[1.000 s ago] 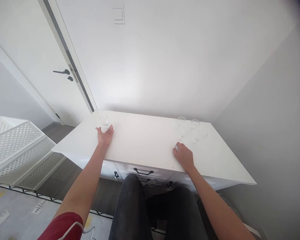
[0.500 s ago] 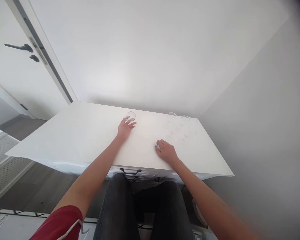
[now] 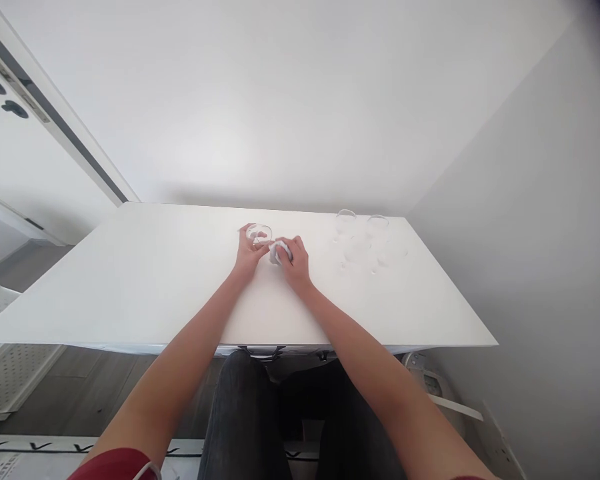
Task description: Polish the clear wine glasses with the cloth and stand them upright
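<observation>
My left hand [image 3: 249,253] is closed around a clear drinking glass [image 3: 259,229], its round rim showing above the fingers. In my right hand [image 3: 296,261] is a crumpled white cloth [image 3: 279,253], gripped between thumb and fingers. That cloth is close against the glass on its right side; whether they touch I cannot tell. Both hands are over the middle of a white cabinet top [image 3: 180,287]. Further right stand more clear glasses [image 3: 377,223], so transparent that their lower parts are hard to make out.
Behind the cabinet top rises a plain wall [image 3: 280,100], with another wall [image 3: 540,220] along the right. A door frame [image 3: 70,113] is at the left. White perforated baskets [image 3: 15,380] lie on the floor at lower left. Drawer handles [image 3: 263,353] show under the front edge.
My right hand has moved left and away from me with the white cloth, up beside the glass. The left hand has closed around the glass. The view has shifted slightly.
</observation>
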A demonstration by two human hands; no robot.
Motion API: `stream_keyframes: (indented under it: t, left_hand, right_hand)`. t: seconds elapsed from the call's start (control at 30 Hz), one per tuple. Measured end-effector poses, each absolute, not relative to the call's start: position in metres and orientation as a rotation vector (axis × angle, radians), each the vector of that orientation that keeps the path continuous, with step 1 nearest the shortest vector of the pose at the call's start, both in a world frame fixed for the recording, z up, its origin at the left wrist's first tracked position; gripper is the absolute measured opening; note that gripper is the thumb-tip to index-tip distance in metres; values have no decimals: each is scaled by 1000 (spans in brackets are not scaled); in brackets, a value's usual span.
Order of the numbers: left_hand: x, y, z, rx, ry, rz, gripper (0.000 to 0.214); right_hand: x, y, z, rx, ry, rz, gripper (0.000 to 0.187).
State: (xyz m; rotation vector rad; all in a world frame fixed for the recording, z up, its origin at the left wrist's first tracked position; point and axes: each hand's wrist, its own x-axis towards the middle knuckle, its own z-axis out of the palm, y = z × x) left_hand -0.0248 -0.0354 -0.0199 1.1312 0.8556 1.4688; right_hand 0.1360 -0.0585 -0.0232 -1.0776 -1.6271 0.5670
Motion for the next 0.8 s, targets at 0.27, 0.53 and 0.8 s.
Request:
stream_keyframes:
  t: [0.27,0.53,0.8]
  left_hand:
    - [-24,-30,-20,1122,973,1596,80]
    - [-33,-25,-22,1093,1174,1780,72]
    - [-31,-25,-21,1086,1207,1729,70]
  right_hand:
    - [121,-14,-24,-711,-1129,1135,33]
    - [125,-17,-19,-685,-1274,1328,39]
    - [128,-10,-27,-885,-1285,1044,23]
